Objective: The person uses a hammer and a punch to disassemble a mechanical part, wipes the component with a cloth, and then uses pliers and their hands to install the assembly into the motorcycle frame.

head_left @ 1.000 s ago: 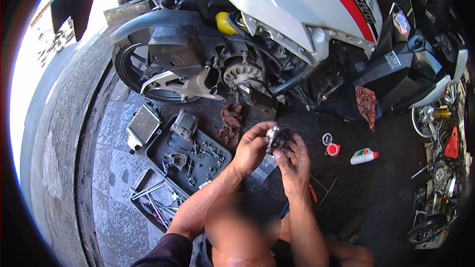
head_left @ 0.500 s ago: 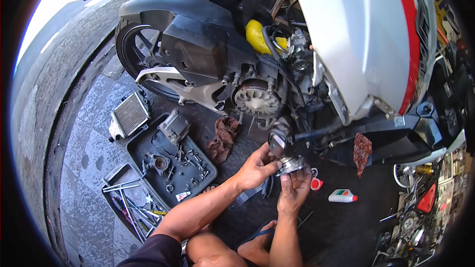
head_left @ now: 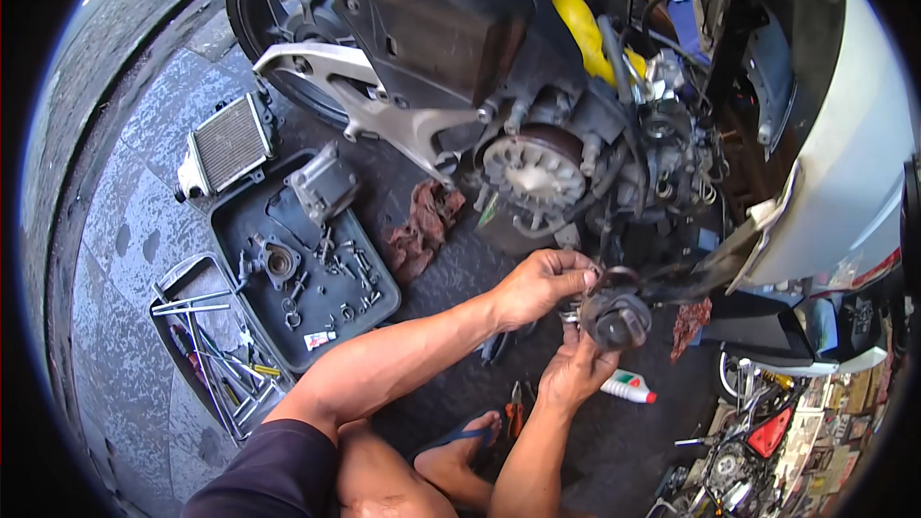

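Note:
My left hand [head_left: 542,290] is closed, thumb and fingers pinching a silver metal part [head_left: 573,313] beside a dark round part [head_left: 619,318]. From below, my right hand [head_left: 574,376] closes on the same silver part, its fingertips mostly hidden behind the dark part. Whether that dark piece is loose or fixed to the scooter, I cannot tell. Just beyond my hands stands the partly stripped scooter, its round finned cooling fan [head_left: 533,177] exposed on the engine. Orange-handled pliers [head_left: 515,412] lie on the floor near my right forearm.
Left of my arm, a dark tray [head_left: 345,345] holds bolts and engine parts, beside a tool tray [head_left: 177,273]. Beyond them lies a radiator [head_left: 230,146]. A red rag [head_left: 425,230], another rag [head_left: 689,326] and a white bottle [head_left: 628,386] are nearby. White bodywork [head_left: 849,163] rises at right.
The view has shifted, bringing the engine nearer and moving the white bodywork rightward. Both hands stay on the silver part, which the dark round part now mostly covers. The pliers have come into sight.

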Motion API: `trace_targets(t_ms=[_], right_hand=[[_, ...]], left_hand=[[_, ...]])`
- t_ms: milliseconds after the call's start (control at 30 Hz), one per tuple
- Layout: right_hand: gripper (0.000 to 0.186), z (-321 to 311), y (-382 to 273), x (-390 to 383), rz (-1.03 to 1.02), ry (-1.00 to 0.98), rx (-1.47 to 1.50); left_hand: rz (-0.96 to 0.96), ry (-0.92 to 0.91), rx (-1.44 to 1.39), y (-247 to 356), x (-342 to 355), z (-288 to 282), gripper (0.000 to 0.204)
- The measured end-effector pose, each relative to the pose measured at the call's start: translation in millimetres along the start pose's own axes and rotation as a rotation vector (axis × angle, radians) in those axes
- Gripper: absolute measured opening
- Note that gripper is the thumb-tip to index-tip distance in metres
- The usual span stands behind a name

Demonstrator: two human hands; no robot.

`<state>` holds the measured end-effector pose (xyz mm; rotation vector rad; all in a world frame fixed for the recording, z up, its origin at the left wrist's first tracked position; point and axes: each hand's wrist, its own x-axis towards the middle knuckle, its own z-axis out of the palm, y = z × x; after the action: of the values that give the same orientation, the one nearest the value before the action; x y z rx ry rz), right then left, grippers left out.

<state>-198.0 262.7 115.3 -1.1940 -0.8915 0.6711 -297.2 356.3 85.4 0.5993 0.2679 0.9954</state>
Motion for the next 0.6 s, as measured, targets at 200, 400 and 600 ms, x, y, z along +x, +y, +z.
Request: trace_targets(t_ms=[200,400,600], right_hand=[[0.053,-3,-10,-18,-0.131,0.016,-0.203],[0.048,-15,-17,-27,-0.12,0.123,-0.279],[0.041,-9,-21,-27,-0.032,0.178,-0.265]], left_hand=[[0.039,0.048,-0.311,-3,-26,31,0.022],[-0.071,0.013,-0.416,-30,-37,44,0.041],[-0.138,-0.028,-0.503,-32,-35,42,0.052]])
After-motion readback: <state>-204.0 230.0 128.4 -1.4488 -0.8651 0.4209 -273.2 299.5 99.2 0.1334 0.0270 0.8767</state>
